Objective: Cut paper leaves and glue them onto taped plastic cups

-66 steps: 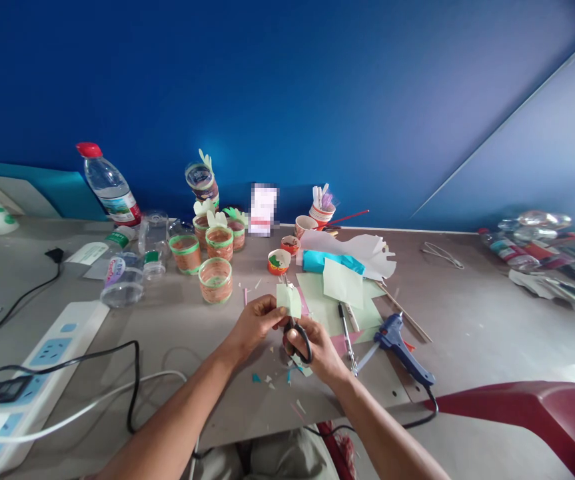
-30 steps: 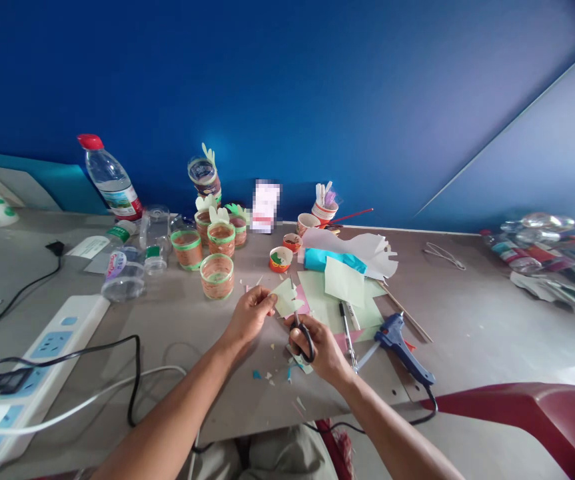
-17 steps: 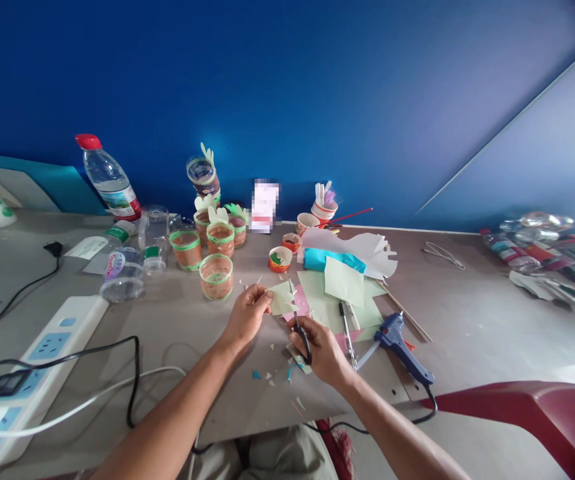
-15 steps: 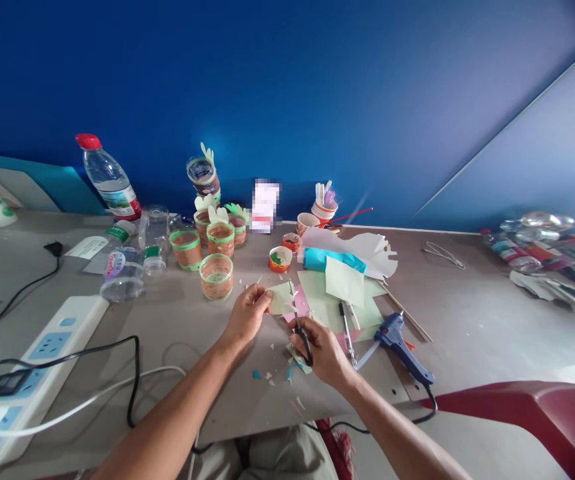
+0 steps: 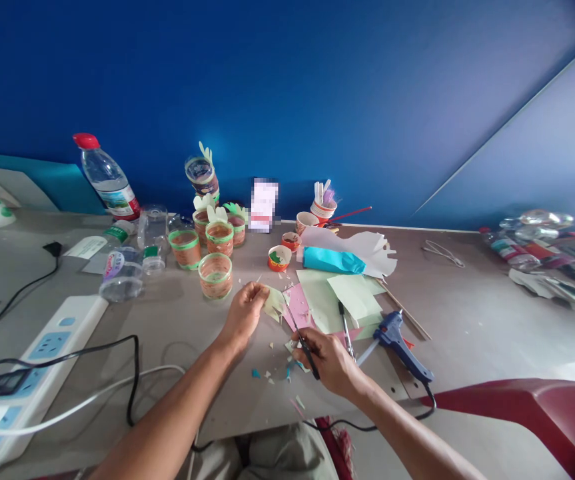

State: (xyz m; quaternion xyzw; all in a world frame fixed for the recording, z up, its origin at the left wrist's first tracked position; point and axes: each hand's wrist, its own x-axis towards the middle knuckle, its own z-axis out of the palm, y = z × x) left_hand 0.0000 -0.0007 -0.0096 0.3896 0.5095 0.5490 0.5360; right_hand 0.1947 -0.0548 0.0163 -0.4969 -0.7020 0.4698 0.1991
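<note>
My left hand (image 5: 243,313) pinches a small pale green paper piece (image 5: 273,303) just above the table. My right hand (image 5: 328,360) grips black-handled scissors (image 5: 298,331), whose blades point up and left toward that paper. Small paper scraps (image 5: 272,377) in teal and white lie on the table under both hands. Pale green and pink paper sheets (image 5: 332,300) lie just beyond my right hand.
A blue glue gun (image 5: 401,343) and pen (image 5: 344,323) lie to the right. Decorated cut-bottle cups (image 5: 215,275), water bottles (image 5: 107,177), small paper cups (image 5: 279,258) and a teal roll (image 5: 332,261) stand behind. A white power strip (image 5: 42,360) with cables lies left. A red chair (image 5: 522,407) stands right.
The green paper has dropped lower and tilted flatter in my left hand. My right hand has shifted slightly right and down, with the scissor blades now angled toward the paper's edge.
</note>
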